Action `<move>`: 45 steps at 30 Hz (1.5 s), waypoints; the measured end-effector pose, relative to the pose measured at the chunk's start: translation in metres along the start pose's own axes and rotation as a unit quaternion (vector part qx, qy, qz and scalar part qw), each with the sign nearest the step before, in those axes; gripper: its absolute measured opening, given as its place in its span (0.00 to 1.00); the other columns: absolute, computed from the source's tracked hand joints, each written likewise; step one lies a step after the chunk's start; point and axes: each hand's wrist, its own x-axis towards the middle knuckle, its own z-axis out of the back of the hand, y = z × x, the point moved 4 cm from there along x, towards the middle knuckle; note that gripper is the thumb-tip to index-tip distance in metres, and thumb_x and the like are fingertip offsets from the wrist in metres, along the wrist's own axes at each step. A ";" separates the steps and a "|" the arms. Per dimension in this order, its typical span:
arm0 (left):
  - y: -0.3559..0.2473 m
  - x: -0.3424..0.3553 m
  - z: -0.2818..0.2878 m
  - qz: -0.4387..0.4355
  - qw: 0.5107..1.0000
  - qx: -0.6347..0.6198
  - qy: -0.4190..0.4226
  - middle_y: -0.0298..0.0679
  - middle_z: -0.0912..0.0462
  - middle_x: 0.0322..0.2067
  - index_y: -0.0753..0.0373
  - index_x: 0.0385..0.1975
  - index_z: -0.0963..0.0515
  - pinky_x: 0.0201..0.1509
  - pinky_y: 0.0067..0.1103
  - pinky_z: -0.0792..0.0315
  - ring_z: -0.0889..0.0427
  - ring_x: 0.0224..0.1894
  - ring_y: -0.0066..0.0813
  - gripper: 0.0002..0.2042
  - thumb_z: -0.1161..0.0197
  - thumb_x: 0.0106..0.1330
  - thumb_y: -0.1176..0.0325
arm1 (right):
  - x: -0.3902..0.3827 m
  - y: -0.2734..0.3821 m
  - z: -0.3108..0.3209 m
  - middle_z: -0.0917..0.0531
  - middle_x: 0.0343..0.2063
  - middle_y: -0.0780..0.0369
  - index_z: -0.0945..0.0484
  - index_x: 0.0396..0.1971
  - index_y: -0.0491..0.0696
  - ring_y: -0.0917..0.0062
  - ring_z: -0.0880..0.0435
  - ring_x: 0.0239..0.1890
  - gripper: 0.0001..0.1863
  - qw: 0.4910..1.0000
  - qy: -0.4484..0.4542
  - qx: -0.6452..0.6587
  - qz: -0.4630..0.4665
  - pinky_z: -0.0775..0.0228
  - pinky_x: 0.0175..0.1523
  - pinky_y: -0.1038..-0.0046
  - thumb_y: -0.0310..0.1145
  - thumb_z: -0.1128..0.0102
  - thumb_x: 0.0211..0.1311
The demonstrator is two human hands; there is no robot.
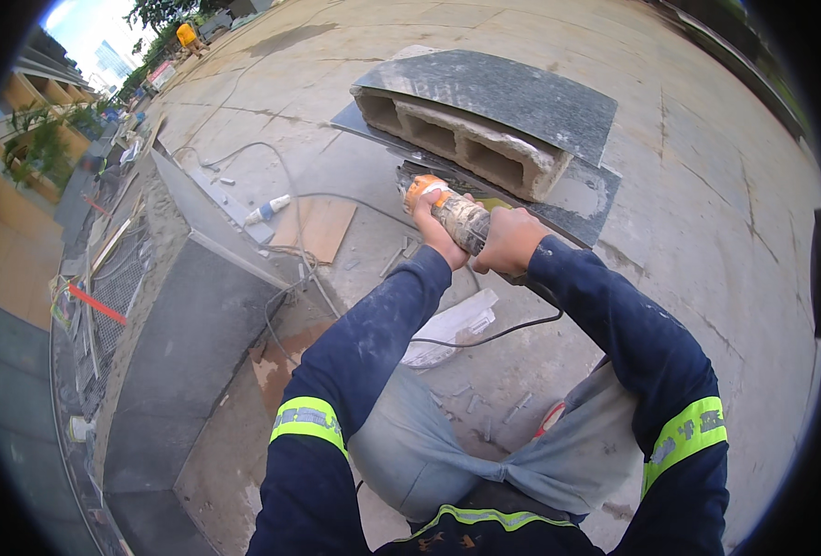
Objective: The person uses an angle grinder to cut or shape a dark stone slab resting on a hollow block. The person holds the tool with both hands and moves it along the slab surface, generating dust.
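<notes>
Both my hands grip a dusty orange angle grinder (447, 208). My left hand (429, 222) holds its front part near the head. My right hand (508, 239) wraps the rear body. The grinder's head sits at the near edge of a dark stone slab (586, 199) lying on the pavement. A hollow concrete block (461, 139) rests on that slab, with another dark slab (512, 93) on top of it. The grinder's black cord (484, 339) trails back past my knees. The disc itself is hidden by the tool and my hands.
A long dark stone curb (188, 324) runs along my left. A plywood piece (318, 227), a sealant tube (267, 211), loose cables and small scraps lie on the paving (707, 204). White packaging (452, 326) lies near my knee. A person in yellow (186, 35) stands far off.
</notes>
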 end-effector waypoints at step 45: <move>0.022 -0.030 -0.015 0.021 1.000 0.013 0.005 0.44 0.26 0.30 0.68 0.36 0.31 0.43 0.32 0.26 0.23 0.35 0.40 0.25 0.44 0.50 0.50 | -0.032 -0.011 0.003 0.18 0.36 0.48 0.21 0.35 0.36 0.62 0.19 0.44 0.28 1.000 -0.005 -0.019 0.011 0.26 0.49 0.72 0.42 0.31 0.34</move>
